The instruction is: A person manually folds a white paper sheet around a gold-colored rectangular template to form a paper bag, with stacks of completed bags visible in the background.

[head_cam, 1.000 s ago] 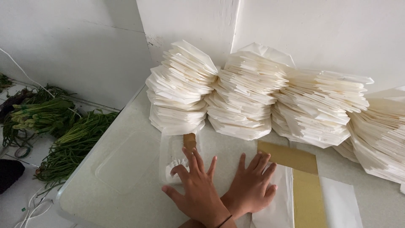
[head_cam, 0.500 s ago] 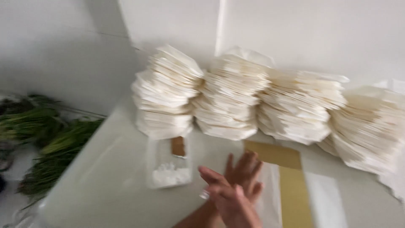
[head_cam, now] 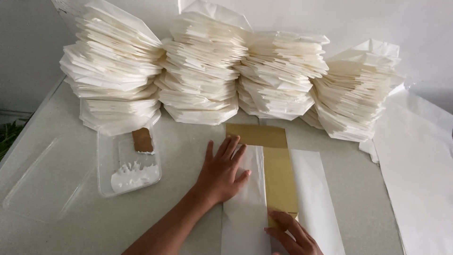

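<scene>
Hands now apart, no longer overlapped: left hand (head_cam: 221, 172) lies flat, fingers spread, on the white paper sheet (head_cam: 245, 208); right hand (head_cam: 293, 234) presses the gold paper strip (head_cam: 278, 174), fingers loosely spread, holding nothing, mid-desk.

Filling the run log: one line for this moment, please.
left hand flat on white paper | right hand on gold strip | paste tray left | stacks behind

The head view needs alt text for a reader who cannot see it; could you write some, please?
Two bare hands, left hand and right hand, press flat on white paper with a gold strip. A clear tray of white paste sits left; stacks of folded paper line the wall.
</scene>
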